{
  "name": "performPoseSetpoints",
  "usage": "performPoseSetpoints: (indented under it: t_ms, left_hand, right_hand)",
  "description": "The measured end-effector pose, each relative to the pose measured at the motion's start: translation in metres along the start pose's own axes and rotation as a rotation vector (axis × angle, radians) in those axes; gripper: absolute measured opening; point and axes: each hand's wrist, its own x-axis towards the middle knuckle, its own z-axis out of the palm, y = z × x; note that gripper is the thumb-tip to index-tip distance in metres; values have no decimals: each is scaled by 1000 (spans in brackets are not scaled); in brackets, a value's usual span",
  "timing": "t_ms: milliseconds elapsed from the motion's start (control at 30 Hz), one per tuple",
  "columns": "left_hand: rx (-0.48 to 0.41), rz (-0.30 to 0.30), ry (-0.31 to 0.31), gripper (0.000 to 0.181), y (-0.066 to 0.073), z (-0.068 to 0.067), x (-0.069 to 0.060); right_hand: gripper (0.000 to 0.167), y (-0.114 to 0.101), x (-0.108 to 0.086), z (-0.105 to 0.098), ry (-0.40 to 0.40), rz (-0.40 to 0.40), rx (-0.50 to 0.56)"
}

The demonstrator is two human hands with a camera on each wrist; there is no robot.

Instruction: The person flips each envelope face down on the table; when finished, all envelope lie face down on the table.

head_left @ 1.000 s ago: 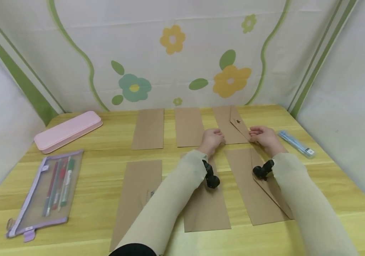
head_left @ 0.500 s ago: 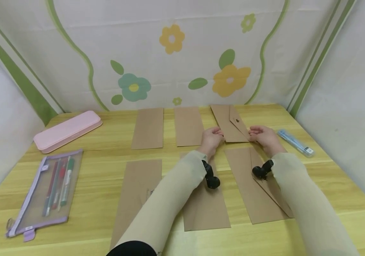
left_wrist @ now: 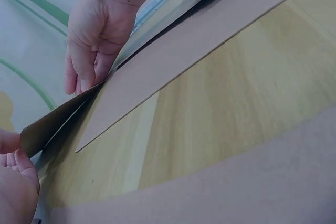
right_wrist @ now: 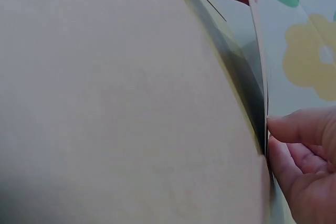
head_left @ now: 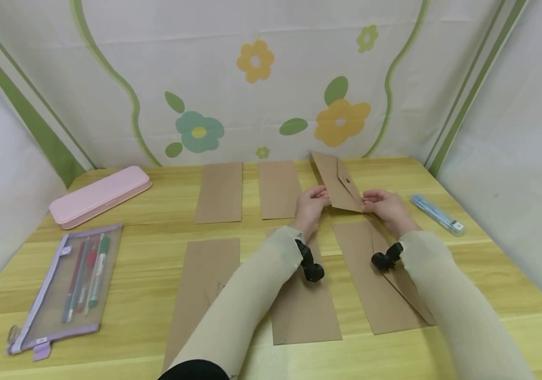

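A brown kraft-paper envelope with a diagonal flap and a small dark mark is tilted off the table at the back right. My left hand pinches its left edge near the lower corner. At the opposite lower corner, my right hand grips the right edge between thumb and fingers, as the right wrist view shows with the right hand close up. Beneath my forearms lie more envelopes: one with an open-looking diagonal flap at the right, another in the middle, partly hidden by my left sleeve.
Two brown envelopes lie at the back, one left and one centre; another lies front left. A pink case and a mesh pouch with pens sit at the left. A clear blue packet lies right.
The back-right envelope has gone from lying flat to tilted, its far edge raised off the table. Both hands have shifted slightly left with it. The other items stay put.
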Motion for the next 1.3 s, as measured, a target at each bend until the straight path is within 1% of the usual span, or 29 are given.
performPoseSetpoints:
  t_ms: [133,300,500,800,933,1067,1300]
  left_hand:
    - [-67,-12,1,39,5,-5,0]
    - [-162,-21,-31,40,13,-10,-1]
    - [-219,-10,-53,40,19,-16,-1]
    - [-276,-8,-92,39,28,-24,-1]
    - [-271,-12,-105,38,32,-25,-2]
    - [-255,-13,-119,40,38,-23,-3]
    - [-211,12,-126,45,45,-19,-2]
  right_hand:
    - [54,-3,2,8,-20,-22,18]
    - [54,-6,3,16,-34,-39,34]
    - [52,-7,2,27,-36,-49,14]
    - [48,-13,4,45,-30,-75,66]
    - [48,-15,3,49,-39,-65,102]
    - [48,-17,2,51,-68,-54,141]
    - [46,-19,3,57,-101,-56,185]
